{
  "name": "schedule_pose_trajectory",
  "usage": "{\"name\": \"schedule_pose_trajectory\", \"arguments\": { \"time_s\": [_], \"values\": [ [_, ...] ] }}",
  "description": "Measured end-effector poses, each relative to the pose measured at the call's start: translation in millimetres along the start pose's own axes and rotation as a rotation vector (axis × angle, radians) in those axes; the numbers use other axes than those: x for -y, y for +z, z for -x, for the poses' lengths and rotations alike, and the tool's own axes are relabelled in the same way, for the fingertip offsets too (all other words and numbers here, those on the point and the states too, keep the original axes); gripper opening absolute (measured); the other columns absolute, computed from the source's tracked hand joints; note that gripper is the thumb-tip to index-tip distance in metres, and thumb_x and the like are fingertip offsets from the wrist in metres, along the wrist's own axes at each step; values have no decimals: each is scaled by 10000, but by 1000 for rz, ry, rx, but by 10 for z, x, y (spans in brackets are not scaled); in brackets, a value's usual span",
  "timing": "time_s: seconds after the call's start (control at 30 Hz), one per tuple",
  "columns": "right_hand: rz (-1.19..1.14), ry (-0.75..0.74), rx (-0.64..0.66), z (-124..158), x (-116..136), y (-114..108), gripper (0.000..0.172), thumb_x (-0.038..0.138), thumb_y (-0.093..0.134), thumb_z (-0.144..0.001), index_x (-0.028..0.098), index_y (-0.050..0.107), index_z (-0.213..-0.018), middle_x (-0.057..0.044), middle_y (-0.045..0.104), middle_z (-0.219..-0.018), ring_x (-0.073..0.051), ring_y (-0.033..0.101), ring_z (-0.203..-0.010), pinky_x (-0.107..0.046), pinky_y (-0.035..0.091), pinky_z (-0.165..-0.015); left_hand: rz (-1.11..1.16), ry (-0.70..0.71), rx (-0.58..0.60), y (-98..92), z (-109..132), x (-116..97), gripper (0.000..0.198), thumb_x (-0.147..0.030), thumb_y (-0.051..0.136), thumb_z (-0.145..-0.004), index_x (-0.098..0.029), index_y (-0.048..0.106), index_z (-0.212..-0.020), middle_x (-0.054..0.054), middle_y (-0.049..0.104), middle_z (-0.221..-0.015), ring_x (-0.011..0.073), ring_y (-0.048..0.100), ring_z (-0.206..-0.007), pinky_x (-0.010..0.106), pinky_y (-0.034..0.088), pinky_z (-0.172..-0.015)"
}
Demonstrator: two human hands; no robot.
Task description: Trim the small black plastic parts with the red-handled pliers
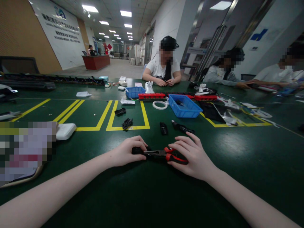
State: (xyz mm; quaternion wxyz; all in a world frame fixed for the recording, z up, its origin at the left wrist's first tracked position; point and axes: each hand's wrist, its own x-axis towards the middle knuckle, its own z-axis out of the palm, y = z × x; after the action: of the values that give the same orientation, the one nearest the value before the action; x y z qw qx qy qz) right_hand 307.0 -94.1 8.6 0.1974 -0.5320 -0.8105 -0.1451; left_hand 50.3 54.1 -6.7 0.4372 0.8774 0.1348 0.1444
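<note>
My right hand point(190, 155) is closed around the red and black handles of long-nose pliers point(161, 153), whose jaws point left. Between the thumb and fingers of my left hand point(130, 152) is a small black part point(137, 150); its exact kind is hard to make out. The plier tips reach this part at my left fingertips, and whether they grip it is not clear. Just beyond my hands lie a black plastic piece point(163, 128) and a longer black piece point(182, 127).
Two more black pieces point(127, 123) lie by yellow tape point(128, 128). Farther back are a blue bin point(185, 106), a white ring point(160, 105) and red strips point(152, 96). A white box point(66, 131) stands left. Across the table sits a person point(163, 66); others sit at right.
</note>
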Motion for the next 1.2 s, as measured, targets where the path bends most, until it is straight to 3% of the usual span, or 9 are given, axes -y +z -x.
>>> {"name": "schedule_pose_trajectory", "arguments": {
  "time_s": [0.37, 0.77, 1.03, 1.1, 1.2],
  "values": [
    [50, -14, -11, 22, -111, -22, 373, 421, 638, -821, 202, 637, -1123, -81, 715, -1030, -276, 608, -1073, -573, 291, -1097, 0, -33, 21, -14, -1, -36, 143, -292, 705, -834, -194, 699, -939, 52, 587, -1139, 214, 584, -1072, 409, 476, -958],
    [39, -31, 25, -10, -46, -3, 401, 447, 653, -812, 213, 649, -1136, -81, 716, -1020, -274, 613, -1057, -566, 322, -1075, 20, -8, 4, 6, -2, 23, 109, -262, 715, -823, -182, 692, -892, 53, 594, -1137, 208, 585, -1077, 412, 471, -970],
    [21, -50, 61, -21, -61, -18, 373, 454, 638, -826, 170, 637, -1069, -91, 697, -947, -248, 638, -924, -561, 363, -1039, 16, -19, 20, -4, 5, -1, 130, -284, 707, -832, -190, 693, -920, 51, 591, -1156, 209, 581, -1085, 412, 466, -979],
    [4, -42, 96, -18, -71, -24, 360, 442, 629, -835, 169, 627, -1071, -88, 697, -948, -235, 645, -886, -533, 411, -997, 14, -24, 23, -5, 9, -8, 138, -295, 704, -836, -196, 693, -931, 46, 588, -1162, 208, 579, -1085, 414, 466, -978],
    [-21, -1, 147, -3, -72, -24, 376, 443, 619, -841, 159, 613, -1088, -107, 691, -993, -227, 652, -861, -420, 516, -823, 15, -19, 17, -4, 10, -10, 137, -294, 706, -836, -197, 694, -932, 44, 591, -1155, 207, 580, -1081, 414, 463, -980]
  ]
}}
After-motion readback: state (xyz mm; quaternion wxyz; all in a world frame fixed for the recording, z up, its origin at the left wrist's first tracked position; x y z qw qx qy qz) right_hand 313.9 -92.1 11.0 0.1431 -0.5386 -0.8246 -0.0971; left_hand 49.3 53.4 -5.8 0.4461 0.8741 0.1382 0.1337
